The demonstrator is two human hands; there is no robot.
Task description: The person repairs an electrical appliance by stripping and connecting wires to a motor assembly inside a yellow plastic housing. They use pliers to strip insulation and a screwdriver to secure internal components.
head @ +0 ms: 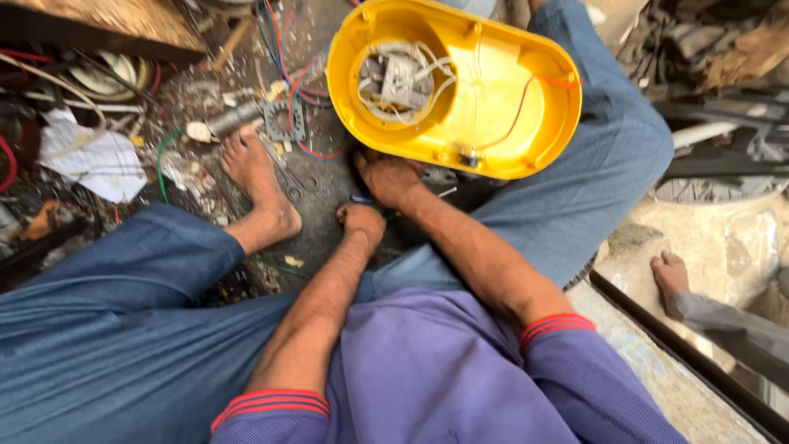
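The yellow housing (493, 90) lay just beyond both hands, long axis running left to right; the right hand (388, 177) touched its near rim, the left hand (360, 220) closed around a small dark tool.

floor (325, 185): dark, gritty, daylit | loose wires (283, 49), crumpled paper (90, 160) | stone ledge (699, 238) at right

One head-worn camera looks steeply down from close above the seated person's lap, facing forward over both forearms to the floor (320, 205) between the legs. The frame reaches a yellow housing (493, 90) ahead; its far edge seems cropped at the top.
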